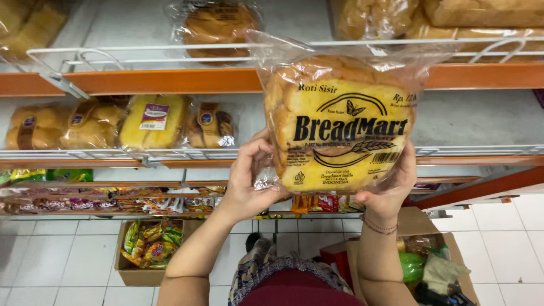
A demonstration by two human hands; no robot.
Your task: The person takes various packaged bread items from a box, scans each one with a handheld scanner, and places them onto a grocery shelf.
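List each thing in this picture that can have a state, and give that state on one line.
Bread bag: sealed, held up in both hands.
Left hand: gripping the bag's side.
Right hand: supporting the bag from beneath.
Cardboard box: open, holding snack packets.
Shelf loaves: wrapped, lying down.

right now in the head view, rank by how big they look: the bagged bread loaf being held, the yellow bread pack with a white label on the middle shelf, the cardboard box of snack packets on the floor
1. Clear-bagged golden bread loaf held in both hands; it is nearest the camera, so its lead is unsure.
2. Brown cardboard box of snack packets on the floor.
3. Yellow bread pack with white label on the middle shelf.
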